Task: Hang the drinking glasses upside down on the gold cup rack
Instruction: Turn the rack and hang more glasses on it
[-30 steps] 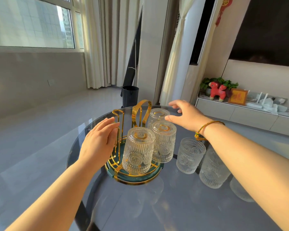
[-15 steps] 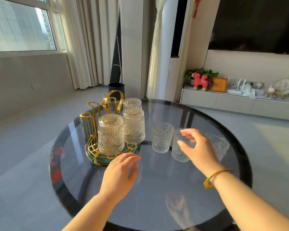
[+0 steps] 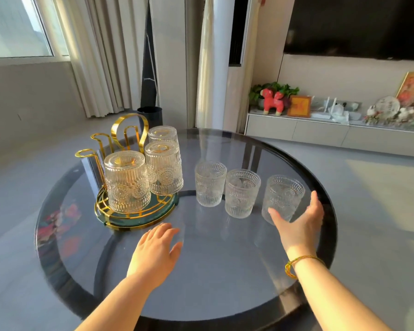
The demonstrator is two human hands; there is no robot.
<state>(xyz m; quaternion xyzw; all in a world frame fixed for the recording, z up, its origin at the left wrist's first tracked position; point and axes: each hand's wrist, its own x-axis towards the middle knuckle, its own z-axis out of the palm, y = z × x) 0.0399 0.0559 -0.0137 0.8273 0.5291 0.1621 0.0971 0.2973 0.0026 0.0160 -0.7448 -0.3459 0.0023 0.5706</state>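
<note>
The gold cup rack (image 3: 120, 217) with a dark green round base stands at the left of the glass table. Three ribbed clear glasses hang upside down on it: a front one (image 3: 127, 181), a middle one (image 3: 163, 168) and a back one (image 3: 163, 134). Two gold pegs at its left are bare. Three more glasses stand upright in a row: the left (image 3: 210, 184), the middle (image 3: 242, 193) and the right (image 3: 282, 198). My right hand (image 3: 299, 225) is spread around the near side of the right glass, fingers apart. My left hand (image 3: 157, 250) lies flat and open on the table in front of the rack.
The round dark glass table (image 3: 225, 271) has a black rim. Behind it are a black bin (image 3: 151, 115) on the floor, curtains, and a low white cabinet (image 3: 320, 130) with ornaments under a wall television.
My view has pulled back from the rack. My left hand left the rack and came down onto the table. My right hand swung from the rack to the rightmost upright glass.
</note>
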